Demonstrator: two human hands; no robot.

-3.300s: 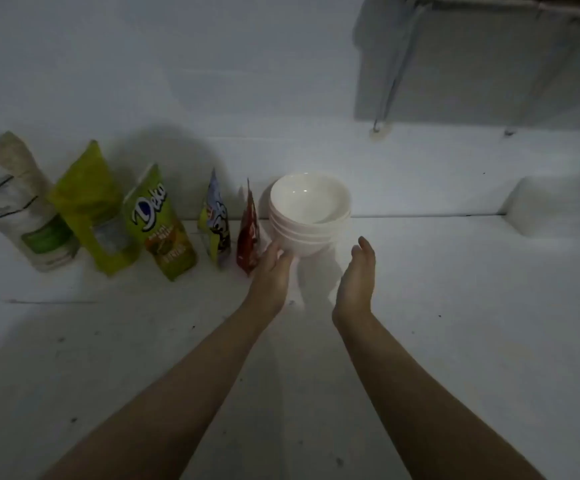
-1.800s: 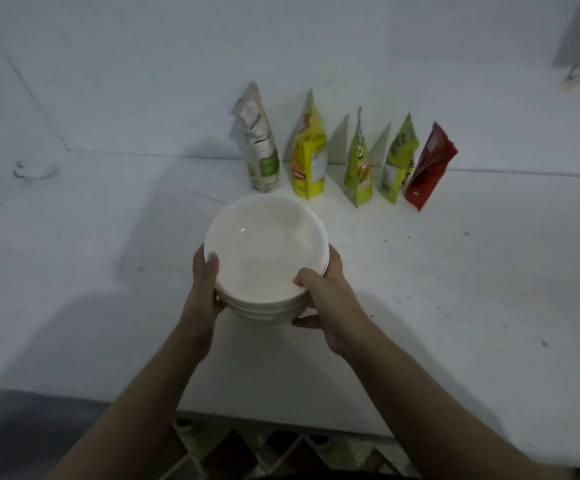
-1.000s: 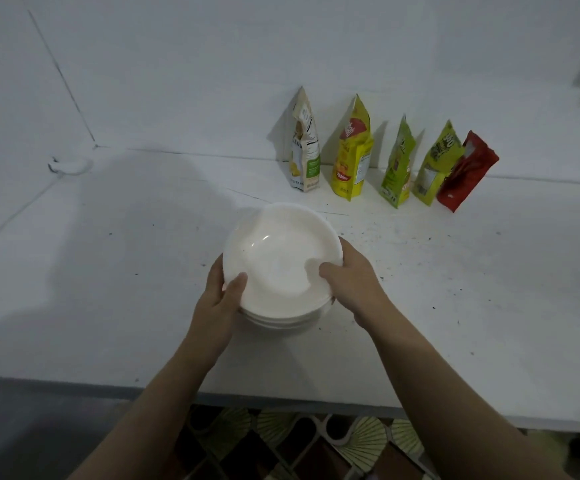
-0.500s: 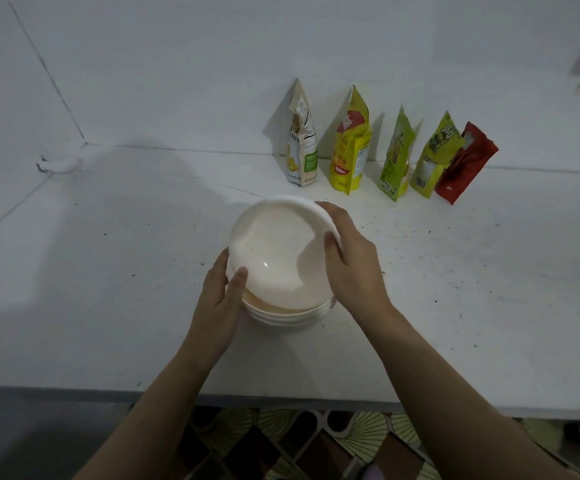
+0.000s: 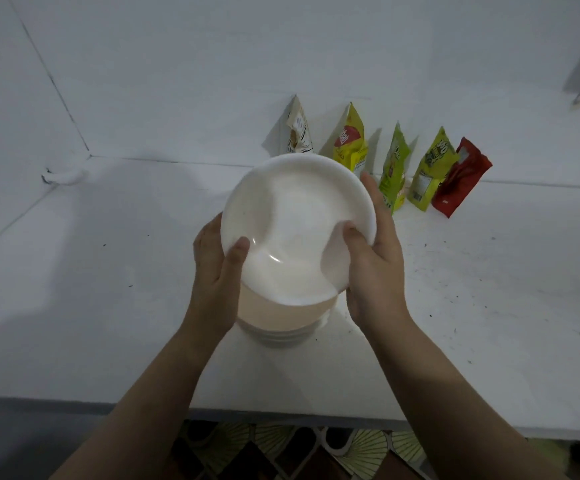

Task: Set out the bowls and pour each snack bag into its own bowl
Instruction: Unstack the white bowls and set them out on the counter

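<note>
A: Bowl (image 5: pixel 295 216), white, top one, held tilted above the stack of bowls (image 5: pixel 281 327) on the white counter (image 5: pixel 74 289). Left hand (image 5: pixel 217 271) grips its left rim, thumb curled over the edge into the bowl. Right hand (image 5: pixel 373 258) grips the right rim, thumb inside, fingers behind.

B: Stack count?

A: Cannot tell. Only the near rims show under the lifted bowl; the rest is covered by it and by both hands.

B: Bags?

A: Five, standing along the back wall, well beyond the stack. White bag (image 5: pixel 297 133): lower part hidden behind the bowl. Yellow bag (image 5: pixel 351 143): bottom corner cut by the rim. Light green bag (image 5: pixel 396 168), second green bag (image 5: pixel 432 168), red bag (image 5: pixel 461 178) leaning. Print too small and dim to read with confidence.

B: Elsewhere?

A: Small white object (image 5: pixel 63 174) in the far left corner, unidentifiable. Patterned floor (image 5: pixel 281 452) below the counter edge, dark.
</note>
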